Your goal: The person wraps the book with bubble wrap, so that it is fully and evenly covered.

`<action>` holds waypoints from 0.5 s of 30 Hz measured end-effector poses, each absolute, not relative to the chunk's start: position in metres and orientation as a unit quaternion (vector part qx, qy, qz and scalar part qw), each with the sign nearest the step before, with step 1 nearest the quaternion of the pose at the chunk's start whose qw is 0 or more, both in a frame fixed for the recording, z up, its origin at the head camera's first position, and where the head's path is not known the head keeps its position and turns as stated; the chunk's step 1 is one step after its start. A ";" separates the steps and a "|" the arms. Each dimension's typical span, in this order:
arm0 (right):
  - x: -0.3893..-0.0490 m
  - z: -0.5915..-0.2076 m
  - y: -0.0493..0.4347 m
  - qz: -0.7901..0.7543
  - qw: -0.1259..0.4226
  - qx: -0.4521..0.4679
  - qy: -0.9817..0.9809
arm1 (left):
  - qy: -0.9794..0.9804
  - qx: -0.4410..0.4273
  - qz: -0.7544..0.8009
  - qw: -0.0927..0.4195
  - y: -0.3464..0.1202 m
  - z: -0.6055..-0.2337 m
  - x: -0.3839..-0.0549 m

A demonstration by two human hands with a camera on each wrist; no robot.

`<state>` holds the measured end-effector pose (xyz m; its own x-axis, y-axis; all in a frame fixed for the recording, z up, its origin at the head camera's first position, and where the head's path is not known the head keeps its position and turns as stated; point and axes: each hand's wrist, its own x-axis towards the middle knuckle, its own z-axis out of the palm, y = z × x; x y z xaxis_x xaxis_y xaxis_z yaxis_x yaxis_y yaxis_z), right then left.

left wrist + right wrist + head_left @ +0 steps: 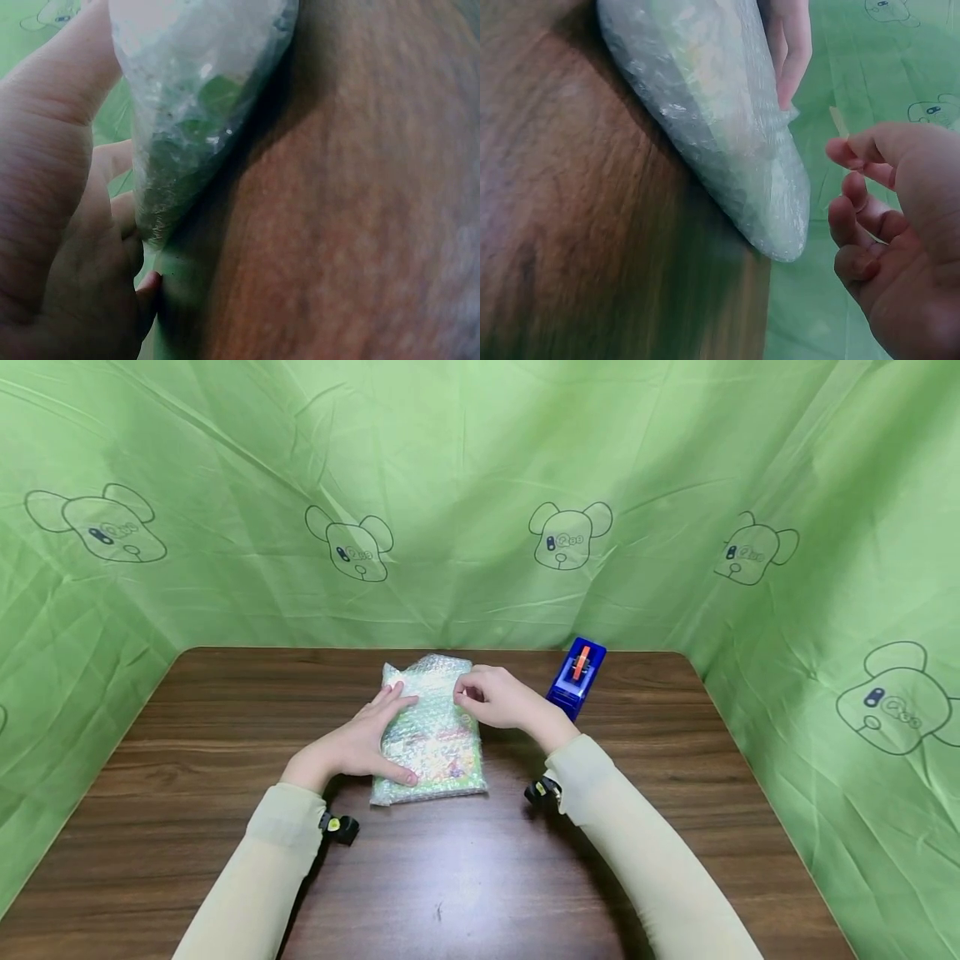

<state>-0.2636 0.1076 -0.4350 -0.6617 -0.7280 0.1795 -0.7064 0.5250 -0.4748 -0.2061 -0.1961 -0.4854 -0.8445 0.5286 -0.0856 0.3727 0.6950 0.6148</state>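
Observation:
A flat parcel (442, 735) in bubble wrap lies on the table, with a colourful printed item showing through the wrap. My left hand (365, 739) rests on its left side with fingers spread and thumb near the front edge. Over the parcel's right edge is my right hand (498, 695). In the right wrist view, that hand (900, 217) has its fingers curled, and finger and thumb pinch a small pale strip of tape (838, 120). The left wrist view shows the parcel's wrapped end (202, 112) beside the left hand (67, 202).
A blue tape dispenser (576, 681) with an orange wheel stands at the back right, behind the right wrist. The dark wooden table (465, 885) is enclosed by a green cloth (465, 460) with bear-head drawings. Both wrists carry small black cameras.

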 end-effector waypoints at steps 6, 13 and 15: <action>-0.274 -0.437 0.098 -0.270 0.042 -0.408 0.871 | 0.913 0.245 0.299 0.131 -0.196 -0.484 -0.205; -0.280 -0.442 0.089 -0.271 0.045 -0.413 0.868 | 0.912 0.247 0.301 0.132 -0.195 -0.482 -0.205; -0.282 -0.443 0.087 -0.269 0.046 -0.411 0.870 | 0.911 0.248 0.303 0.132 -0.195 -0.481 -0.205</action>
